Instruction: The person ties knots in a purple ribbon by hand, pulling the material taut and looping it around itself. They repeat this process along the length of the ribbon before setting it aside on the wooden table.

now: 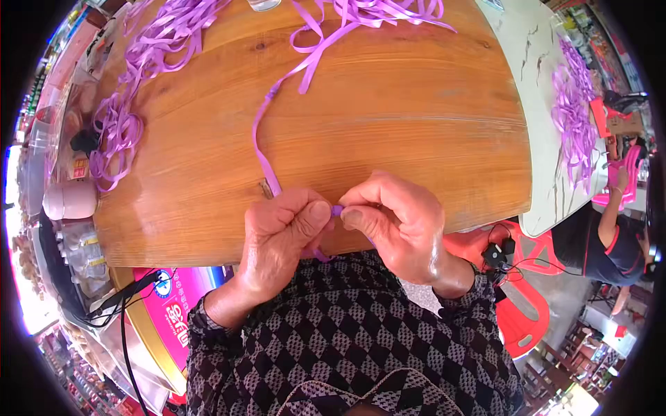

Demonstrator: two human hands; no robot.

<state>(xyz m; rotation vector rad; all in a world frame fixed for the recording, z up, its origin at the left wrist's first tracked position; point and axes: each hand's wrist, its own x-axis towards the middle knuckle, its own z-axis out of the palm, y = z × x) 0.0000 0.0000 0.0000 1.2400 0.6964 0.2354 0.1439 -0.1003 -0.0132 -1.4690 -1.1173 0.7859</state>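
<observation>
Diamond-patterned shirt (361,326) cloth lies nearest the camera, and just past it, at the near edge of the table, a purple ribbon (261,139) is held between two bare hands. The left hand (277,243) pinches it between thumb and curled fingers; the right hand (406,229) pinches it just beside, its thumb and forefinger nearly closed. A short, bunched bit of ribbon (337,210) shows between the fingertips, its long axis running left to right. It looks like a knot being formed or drawn tight, though fingers hide most of it; the next move seems to call for a firm grip on both sides and an even sideways pull. From behind the left hand a strand runs away from the person, bowing slightly left, then slanting right to a tangled pile (368,12) at the far side of the wooden table (388,145). A smaller tail hangs below the fingers. Farther out, more ribbon lies heaped at the table's left (166,38), and another heap (574,114) rests on the white table (541,76) to the right.
</observation>
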